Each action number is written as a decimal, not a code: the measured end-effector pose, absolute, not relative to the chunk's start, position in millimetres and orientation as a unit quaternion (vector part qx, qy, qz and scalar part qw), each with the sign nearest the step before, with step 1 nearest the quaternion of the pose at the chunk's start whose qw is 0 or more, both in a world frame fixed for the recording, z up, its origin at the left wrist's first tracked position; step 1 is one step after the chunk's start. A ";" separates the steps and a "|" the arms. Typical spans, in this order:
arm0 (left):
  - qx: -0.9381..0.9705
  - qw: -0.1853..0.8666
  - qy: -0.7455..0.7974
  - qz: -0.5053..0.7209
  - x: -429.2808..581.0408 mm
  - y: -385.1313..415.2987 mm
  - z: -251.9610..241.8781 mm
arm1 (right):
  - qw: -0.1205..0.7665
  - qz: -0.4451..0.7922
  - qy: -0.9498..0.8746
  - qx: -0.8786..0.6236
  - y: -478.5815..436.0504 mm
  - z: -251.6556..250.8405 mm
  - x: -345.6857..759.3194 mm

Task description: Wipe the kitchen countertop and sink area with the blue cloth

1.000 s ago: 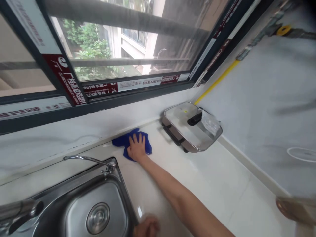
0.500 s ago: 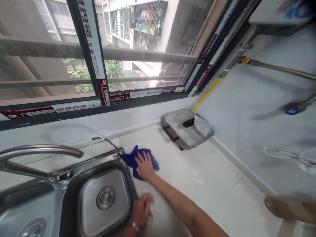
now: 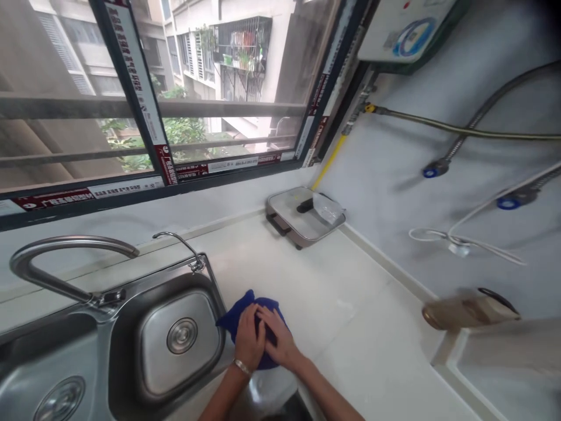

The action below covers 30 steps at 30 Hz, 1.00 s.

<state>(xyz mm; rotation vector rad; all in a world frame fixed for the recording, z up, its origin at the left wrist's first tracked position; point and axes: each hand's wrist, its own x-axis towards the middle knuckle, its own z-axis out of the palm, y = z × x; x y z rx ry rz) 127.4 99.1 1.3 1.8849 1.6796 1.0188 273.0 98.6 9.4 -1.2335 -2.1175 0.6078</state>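
Observation:
A dark blue cloth (image 3: 235, 314) lies bunched on the pale countertop, just right of the sink's edge. My left hand (image 3: 249, 342), with a bracelet at the wrist, presses on the cloth's left part with its fingers bent into it. Close beside it, my right hand (image 3: 280, 340) grips the cloth from the right, fingertips near those of the left. Some of the cloth is hidden under both hands. The double steel sink (image 3: 209, 316) is to the left of my hands.
A large curved faucet (image 3: 79, 242) and a thin small tap (image 3: 182, 240) rise behind the sink. An electric pan with a glass lid (image 3: 302, 213) stands in the back corner. On the right are a brownish jug (image 3: 464, 311) and a white cord (image 3: 456, 237).
My right hand has drawn the cloth back from beside the small tap towards me. My left hand has come up from the counter onto the cloth. The view has turned rightwards.

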 end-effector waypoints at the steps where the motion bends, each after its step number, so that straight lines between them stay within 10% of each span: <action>1: 0.693 0.192 0.612 0.330 136.4 98.6 -0.6 | 0.343 0.242 -0.764 -0.490 92.6 10.1 286.3; 6: 0.746 0.101 0.628 0.197 172.2 99.9 -6.7 | 0.450 0.189 -0.611 -0.623 46.8 -3.6 362.3; 30: 0.713 0.078 0.675 0.174 134.3 350.9 4.6 | 0.283 -0.007 -0.679 -0.677 9.0 -47.5 413.2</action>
